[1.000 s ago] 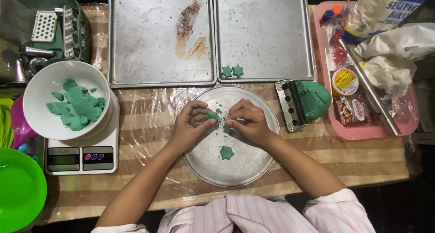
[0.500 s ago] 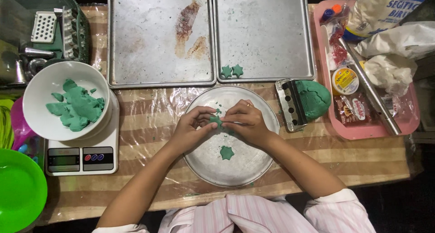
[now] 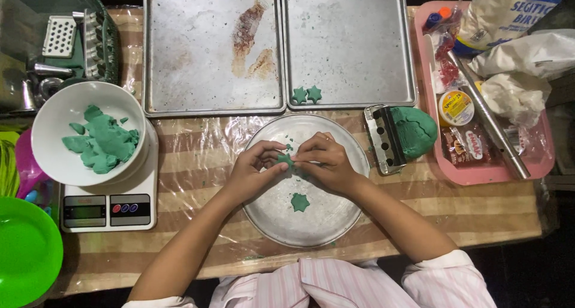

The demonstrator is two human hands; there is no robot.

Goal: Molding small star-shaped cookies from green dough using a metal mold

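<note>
Over the round plate (image 3: pixel 335 224), both hands' fingers (image 3: pixel 299 158) pinch green dough (image 3: pixel 285 160).

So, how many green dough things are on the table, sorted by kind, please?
Star-shaped dough pieces: 3, two on the right baking tray, one on the round metal plate
Dough piece between both hands: 1
Bowl of dough scraps: 1
Large dough lump: 1
Total: 6

both hands, left hand (image 3: pixel 254 173) and right hand (image 3: pixel 323 163), pinching a small green dough piece (image 3: pixel 285 160) mid-frame over a round metal plate (image 3: pixel 335 224), star-shaped dough (image 3: pixel 299 202) just below, two baking trays (image 3: pixel 179 74) up top, white bowl of green dough (image 3: pixel 54 128) on a scale at left
</note>
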